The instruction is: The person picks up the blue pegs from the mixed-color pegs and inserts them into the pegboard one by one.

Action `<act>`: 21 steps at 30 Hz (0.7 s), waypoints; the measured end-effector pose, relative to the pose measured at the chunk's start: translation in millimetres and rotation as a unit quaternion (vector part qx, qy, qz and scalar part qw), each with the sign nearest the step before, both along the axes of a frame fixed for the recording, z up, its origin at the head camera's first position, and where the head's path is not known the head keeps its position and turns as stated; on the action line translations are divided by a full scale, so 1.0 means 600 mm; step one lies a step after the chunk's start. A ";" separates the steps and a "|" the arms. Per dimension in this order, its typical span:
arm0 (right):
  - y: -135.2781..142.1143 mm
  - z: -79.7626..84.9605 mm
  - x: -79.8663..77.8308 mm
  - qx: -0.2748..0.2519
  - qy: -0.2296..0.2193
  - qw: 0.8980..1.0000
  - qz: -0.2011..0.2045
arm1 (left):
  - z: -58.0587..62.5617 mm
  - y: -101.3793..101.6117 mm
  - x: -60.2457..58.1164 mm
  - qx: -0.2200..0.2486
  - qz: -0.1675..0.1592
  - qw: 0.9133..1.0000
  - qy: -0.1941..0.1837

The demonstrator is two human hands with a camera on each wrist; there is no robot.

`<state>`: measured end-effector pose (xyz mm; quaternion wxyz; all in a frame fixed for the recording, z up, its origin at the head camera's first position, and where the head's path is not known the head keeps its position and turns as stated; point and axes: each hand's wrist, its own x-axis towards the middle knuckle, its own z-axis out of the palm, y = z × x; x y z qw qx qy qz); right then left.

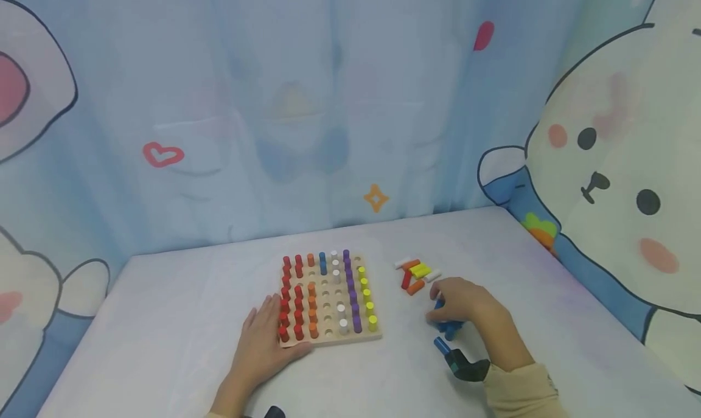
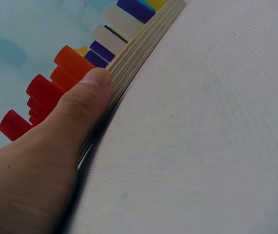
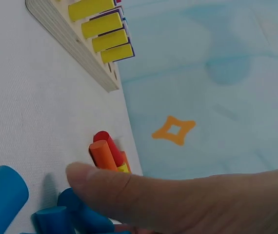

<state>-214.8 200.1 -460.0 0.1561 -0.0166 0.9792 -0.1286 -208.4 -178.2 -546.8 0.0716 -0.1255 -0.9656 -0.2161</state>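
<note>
A wooden pegboard [image 1: 350, 341] holds rows of coloured pegs: red, orange, blue, white, purple and yellow. My left hand [image 1: 267, 339] rests at its near left corner, fingers along the left side. Its thumb [image 2: 88, 95] lies against the front edge. My right hand [image 1: 464, 301] is over a small pile of blue pegs [image 1: 450, 329], thumb and index finger apart. In the right wrist view the straight thumb [image 3: 114, 187] lies over blue pegs [image 3: 53, 219]; the other fingers are mostly hidden. No peg shows pinched at the thumb's tip.
Beyond my right hand lies a loose group of red, orange, yellow and white pegs, including an orange peg [image 1: 415, 287]. A single blue peg [image 1: 441, 345] lies near the dark wrist device [image 1: 465, 367]. A printed curtain [image 1: 306, 132] hangs behind the white table [image 1: 181, 320].
</note>
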 end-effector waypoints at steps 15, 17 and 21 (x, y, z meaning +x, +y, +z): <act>0.003 -0.007 0.002 -0.033 -0.010 0.999 -0.001 | 0.005 0.001 0.005 -0.009 -0.009 1.000 0.006; 0.003 -0.007 -0.002 -0.039 -0.005 0.999 0.000 | 0.008 0.000 0.004 -0.011 -0.008 1.000 0.010; 0.003 -0.005 -0.012 -0.041 0.013 0.999 0.012 | 0.009 0.000 0.002 -0.009 -0.004 1.000 0.009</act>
